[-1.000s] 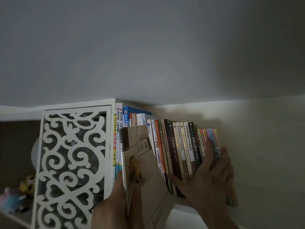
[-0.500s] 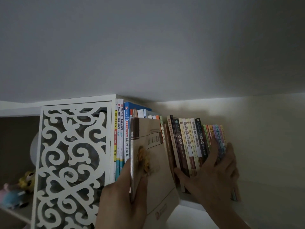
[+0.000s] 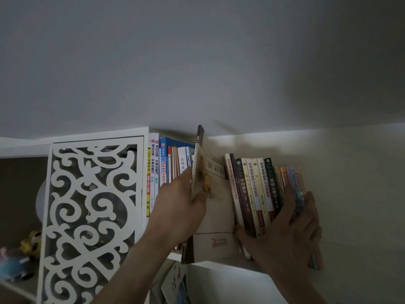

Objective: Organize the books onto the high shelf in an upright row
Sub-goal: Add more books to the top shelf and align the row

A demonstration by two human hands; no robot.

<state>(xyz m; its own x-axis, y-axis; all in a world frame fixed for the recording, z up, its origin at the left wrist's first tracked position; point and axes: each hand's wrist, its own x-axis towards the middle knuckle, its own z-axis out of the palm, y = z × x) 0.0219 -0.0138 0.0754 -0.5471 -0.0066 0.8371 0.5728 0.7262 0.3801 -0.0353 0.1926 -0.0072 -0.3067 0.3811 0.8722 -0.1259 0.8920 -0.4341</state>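
Note:
A beige book with a brown spine (image 3: pixel 215 207) stands on the high white shelf (image 3: pixel 219 264), in the gap between two groups of upright books. My left hand (image 3: pixel 182 207) grips its spine edge. The left group of books (image 3: pixel 163 170) leans behind my hand. My right hand (image 3: pixel 287 229) presses flat against the spines of the right group of books (image 3: pixel 260 187), thumb at the group's left edge, holding them to the right.
A white carved fretwork panel (image 3: pixel 92 216) closes the compartment to the left. Soft toys (image 3: pixel 22 257) sit on a lower shelf at far left. More books (image 3: pixel 175 286) lie below the shelf. The wall (image 3: pixel 350 183) stands to the right, the ceiling above.
My left hand raised the beige book and pushed it into the gap on the shelf. My right hand stayed on the right group, shifting it slightly right.

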